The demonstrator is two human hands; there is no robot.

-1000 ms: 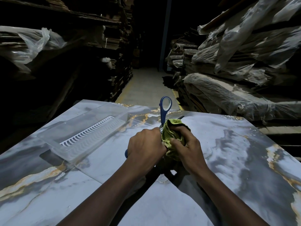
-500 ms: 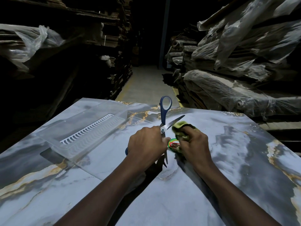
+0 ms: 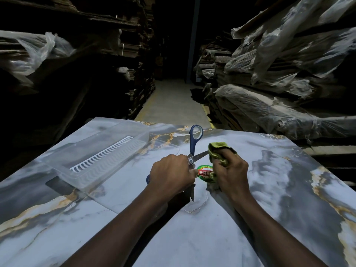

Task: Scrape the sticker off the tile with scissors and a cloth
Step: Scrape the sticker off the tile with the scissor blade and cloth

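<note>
A round red and green sticker (image 3: 204,172) lies on the grey marble tile (image 3: 279,199), between my two hands. My left hand (image 3: 170,175) grips blue-handled scissors (image 3: 194,143) with the blades spread: one blade points right toward the cloth, the other points down toward me. One handle loop stands up behind the hand. My right hand (image 3: 230,171) is closed on a bunched yellow-green cloth (image 3: 219,152), which touches the sticker's right edge. My left thumb tip rests at the sticker's left edge.
A clear plastic tray (image 3: 100,157) with a white slotted insert sits on the tile to the left. Plastic-wrapped stacks (image 3: 279,105) rise on the right, dark shelving on the left. A concrete aisle (image 3: 173,105) runs ahead beyond the tile's far edge.
The cloth covered the sticker a second ago; my right hand has shifted right with it, uncovering the sticker. The scissor blades have spread apart.
</note>
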